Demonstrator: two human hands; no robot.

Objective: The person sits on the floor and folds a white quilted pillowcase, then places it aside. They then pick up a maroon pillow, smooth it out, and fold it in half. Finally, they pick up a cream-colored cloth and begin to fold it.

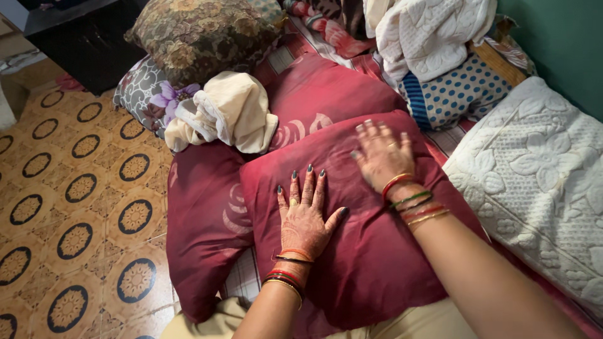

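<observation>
Head view, single frame. A maroon pillow (370, 251) is lying at centre to lower centre of the frame, on top of a second maroon pillow (207, 232) that is extending to the left and up toward centre.

The left hand (306, 216) is resting palm down on the top pillow's left part, fingers spread flat and pointing toward the top of the frame, gripping nothing.

The right hand (380, 154) is lying on the same pillow's upper edge, right of centre, fingers extended and open; it is blurred.

A cream cloth (229, 113) is sitting bunched at upper centre-left, touching the lower pillow. A white quilted blanket (540, 182) is lying along the right edge. A patterned floor (69, 207) is filling the left.
</observation>
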